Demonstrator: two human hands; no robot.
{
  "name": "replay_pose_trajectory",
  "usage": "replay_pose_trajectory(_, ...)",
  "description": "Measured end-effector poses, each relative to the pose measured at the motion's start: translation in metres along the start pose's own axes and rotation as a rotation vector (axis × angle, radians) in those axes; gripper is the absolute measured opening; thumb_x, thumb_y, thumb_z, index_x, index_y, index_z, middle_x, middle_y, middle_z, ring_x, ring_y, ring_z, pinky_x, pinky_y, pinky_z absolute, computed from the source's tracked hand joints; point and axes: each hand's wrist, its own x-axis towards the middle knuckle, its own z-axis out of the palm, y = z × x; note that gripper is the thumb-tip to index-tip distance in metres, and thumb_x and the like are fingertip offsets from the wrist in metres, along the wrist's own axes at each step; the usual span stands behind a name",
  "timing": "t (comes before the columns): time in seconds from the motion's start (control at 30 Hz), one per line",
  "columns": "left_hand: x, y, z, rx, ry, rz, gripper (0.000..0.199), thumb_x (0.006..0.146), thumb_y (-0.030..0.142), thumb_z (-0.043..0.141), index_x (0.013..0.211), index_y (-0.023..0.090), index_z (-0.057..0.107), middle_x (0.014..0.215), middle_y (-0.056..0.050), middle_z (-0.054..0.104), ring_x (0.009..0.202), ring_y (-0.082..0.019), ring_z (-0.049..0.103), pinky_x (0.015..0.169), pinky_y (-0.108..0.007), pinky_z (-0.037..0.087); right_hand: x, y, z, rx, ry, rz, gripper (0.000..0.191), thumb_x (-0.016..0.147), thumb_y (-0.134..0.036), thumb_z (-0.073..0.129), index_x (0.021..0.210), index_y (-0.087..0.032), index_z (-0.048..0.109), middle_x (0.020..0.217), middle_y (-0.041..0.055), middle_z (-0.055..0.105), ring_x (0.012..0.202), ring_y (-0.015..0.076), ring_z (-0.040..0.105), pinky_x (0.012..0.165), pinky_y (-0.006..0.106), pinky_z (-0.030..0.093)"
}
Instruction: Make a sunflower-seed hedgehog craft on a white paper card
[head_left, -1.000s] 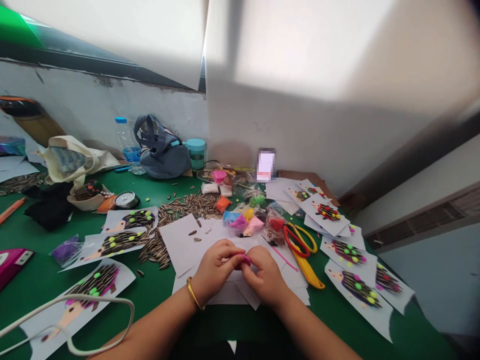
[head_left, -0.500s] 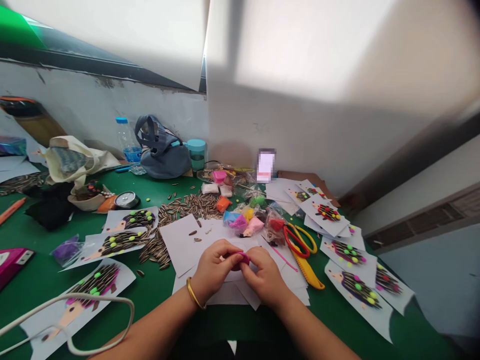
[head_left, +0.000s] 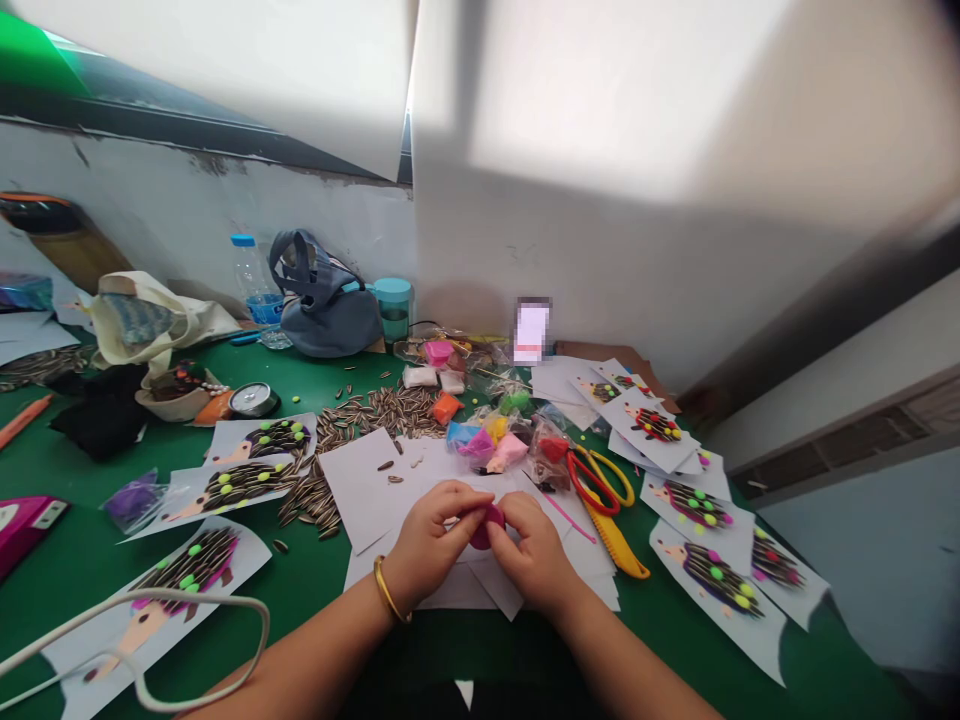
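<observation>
Both hands meet over the white paper sheets (head_left: pixel 442 590) and hold one magenta piece of clay (head_left: pixel 482 532) between them. My left hand (head_left: pixel 437 530), with a gold bangle at the wrist, pinches its upper left side. On the right side, the thumb and fingers of my right hand (head_left: pixel 529 545) press against it. Just beyond the hands lie bagged pieces of coloured clay (head_left: pixel 506 452) and a heap of sunflower seeds (head_left: pixel 390 412). Red-and-yellow scissors (head_left: pixel 594 482) and a yellow cutter (head_left: pixel 619 545) are to the right of my right hand.
Hedgehog pictures made with seeds lie left (head_left: pixel 247 487) and right (head_left: pixel 697 505). A white cable (head_left: pixel 255 610) loops near my left forearm. Toward the wall stand a blue-grey bag (head_left: pixel 330 315), a teal-lidded cup (head_left: pixel 394 305) and a phone (head_left: pixel 531 332).
The magenta clay has turned between my fingers and now shows a broader, rounder face below the fingertips. My hands have shifted only slightly.
</observation>
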Motion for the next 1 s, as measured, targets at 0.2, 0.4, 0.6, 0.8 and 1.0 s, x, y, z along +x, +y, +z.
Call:
replay_pose_trajectory(0.2,-0.0011,0.0,-0.0004,0.042,0.008,-0.027,0.021,0.086,0.031,0.066,0.103,0.022,0.073,0.094,-0.007,0.07,0.087,-0.019,0.065,0.081,-0.033,0.054,-0.0005,0.0006,-0.0009,-0.005,0.033,0.029,0.024,0.09,-0.027,0.048,0.069,-0.02,0.056,0.07,0.002,0.056,0.073,0.0184,0.051,0.07,0.032,0.039)
replay_pose_trajectory(0.4,-0.0001,0.0004,0.0002,0.014,0.05,-0.113,0.014,0.084,0.031,0.067,0.084,0.019,0.073,0.084,-0.005,0.071,0.08,-0.018,0.066,0.075,-0.031,0.054,-0.0008,0.0006,-0.0003,0.018,0.06,0.019,0.022,0.092,-0.029,0.05,0.073,-0.02,0.059,0.071,0.0019,0.057,0.074,0.0184,0.053,0.07,0.032,0.041)
replay_pose_trajectory(0.6,0.0009,-0.0038,0.0012,-0.042,0.033,-0.165,0.023,0.085,0.031,0.065,0.103,0.021,0.073,0.095,-0.006,0.072,0.088,-0.019,0.066,0.08,-0.033,0.055,-0.0019,0.0058,-0.0005,0.083,0.132,0.039,0.026,0.096,-0.038,0.047,0.081,-0.021,0.06,0.077,0.0027,0.059,0.077,0.0188,0.055,0.071,0.032,0.042)
replay_pose_trajectory(0.8,0.0021,-0.0005,0.0031,-0.144,0.053,-0.23,0.019,0.084,0.034,0.065,0.09,0.017,0.071,0.086,-0.005,0.071,0.077,-0.017,0.066,0.07,-0.029,0.055,-0.0006,0.0014,-0.0018,0.122,0.051,0.045,0.022,0.093,-0.042,0.058,0.088,-0.023,0.068,0.087,0.0032,0.067,0.086,0.0205,0.059,0.079,0.033,0.044)
replay_pose_trajectory(1.0,0.0001,0.0016,0.0035,-0.109,0.031,-0.17,0.02,0.087,0.033,0.063,0.095,0.018,0.072,0.09,-0.006,0.068,0.08,-0.018,0.065,0.074,-0.031,0.055,0.0008,0.0009,-0.0014,0.15,0.076,0.095,0.021,0.094,-0.034,0.056,0.081,-0.023,0.068,0.081,0.0024,0.068,0.082,0.0196,0.061,0.078,0.032,0.045)
